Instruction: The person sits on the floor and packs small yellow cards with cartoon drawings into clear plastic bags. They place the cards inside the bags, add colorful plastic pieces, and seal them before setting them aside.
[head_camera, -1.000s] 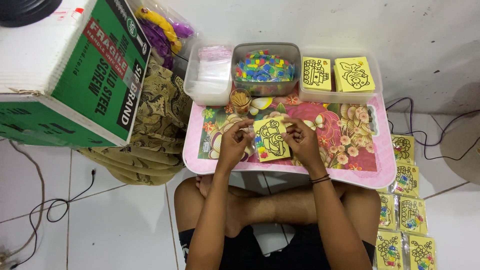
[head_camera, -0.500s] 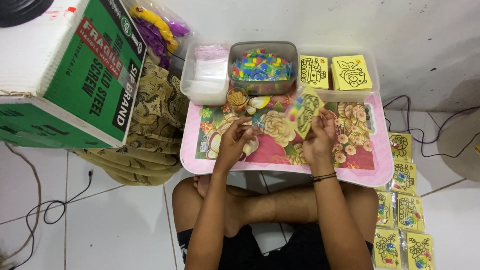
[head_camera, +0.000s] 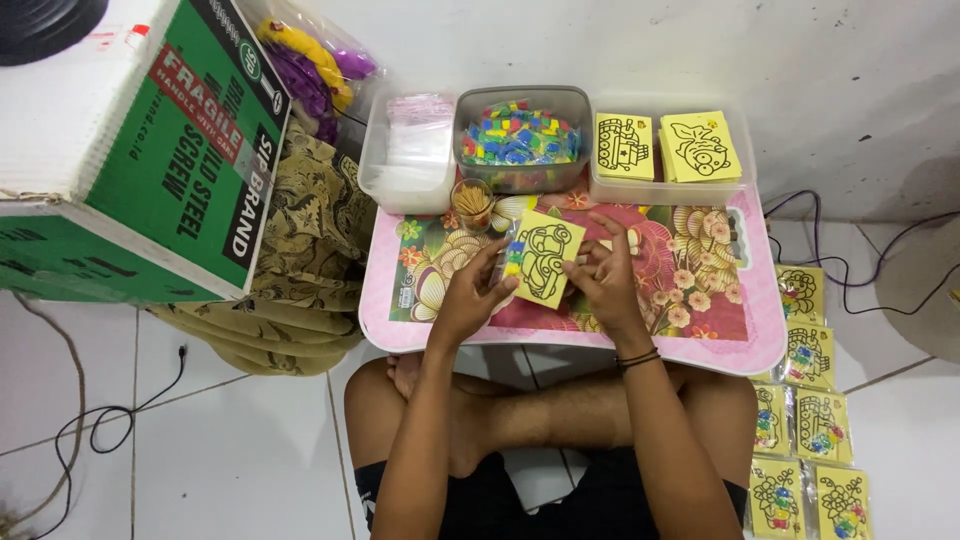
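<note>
Left hand (head_camera: 468, 295) & right hand (head_camera: 603, 275) both pinch a yellow card (head_camera: 543, 258) w/ a black car outline, fingers closed on its edges, held tilted just above the pink flowered tray table (head_camera: 700, 330). Small coloured bits sit at card's left edge. Behind: tub of coloured pieces (head_camera: 520, 135), clear bags tub (head_camera: 410, 150), tray of yellow cards (head_camera: 665, 148). Finished cards (head_camera: 810, 440) lie on floor at right.

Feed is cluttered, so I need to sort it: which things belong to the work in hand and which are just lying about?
In hand: yellow car card, left hand, right hand, card tray, tub of coloured pieces, clear bags.

Lying about: cardboard box, patterned cloth, cables.
</note>
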